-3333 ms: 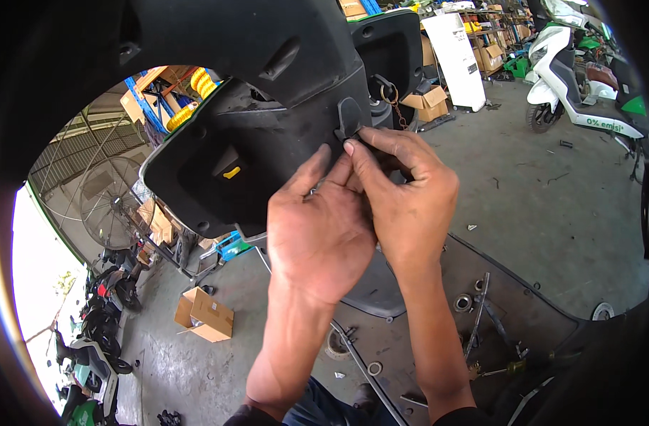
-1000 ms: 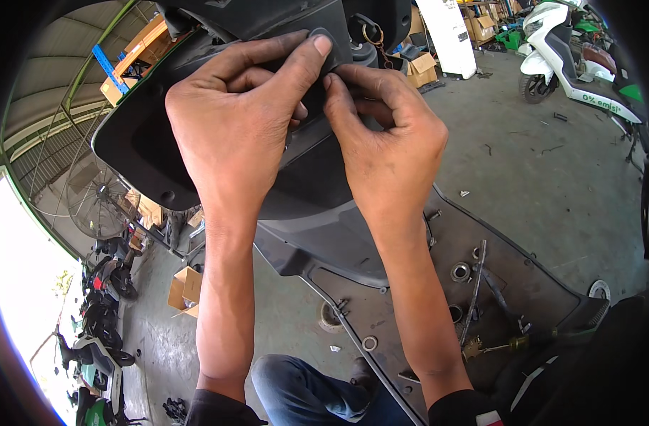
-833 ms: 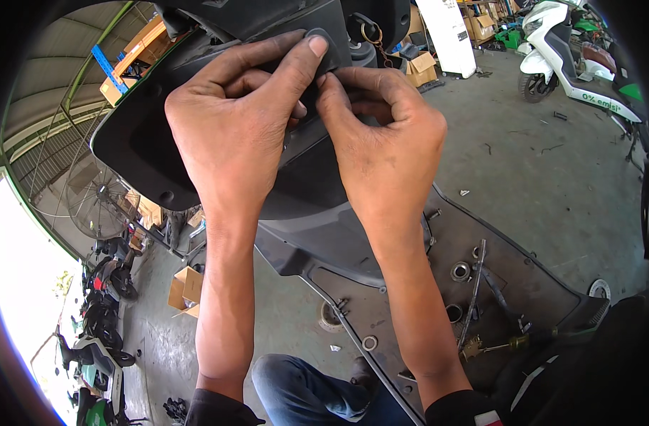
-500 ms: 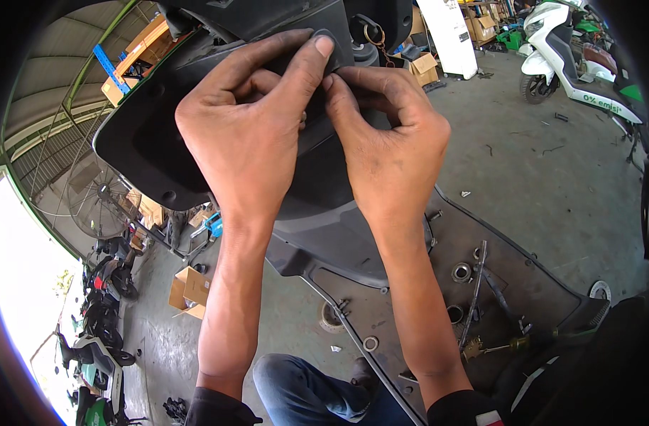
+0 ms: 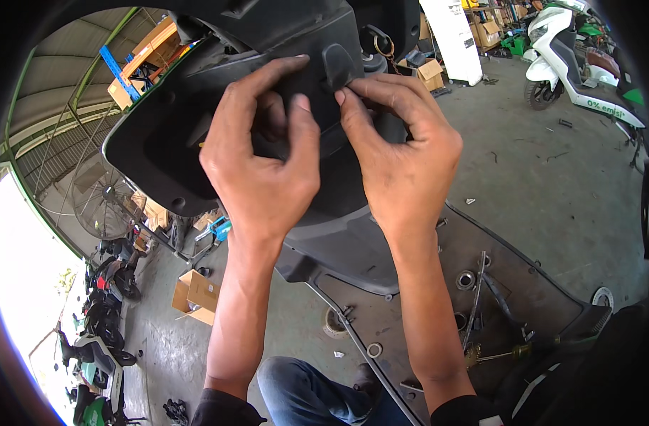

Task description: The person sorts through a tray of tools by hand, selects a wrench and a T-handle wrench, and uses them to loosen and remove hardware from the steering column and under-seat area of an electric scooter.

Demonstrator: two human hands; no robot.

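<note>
One clenched, one released
Right hand (image 5: 406,145) pinches a black tab (image 5: 337,64) low down — left hand (image 5: 259,181) curves at its seven o'clock.

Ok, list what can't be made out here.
Head view: anything the right hand pinches at the black hook, covered by that hand itself.
Head view: part of the yellow piece, behind the left hand.
Head view: top of the white panel, cut off by the upper edge.
Head view: contents of the cardboard box, too small to tell.
</note>
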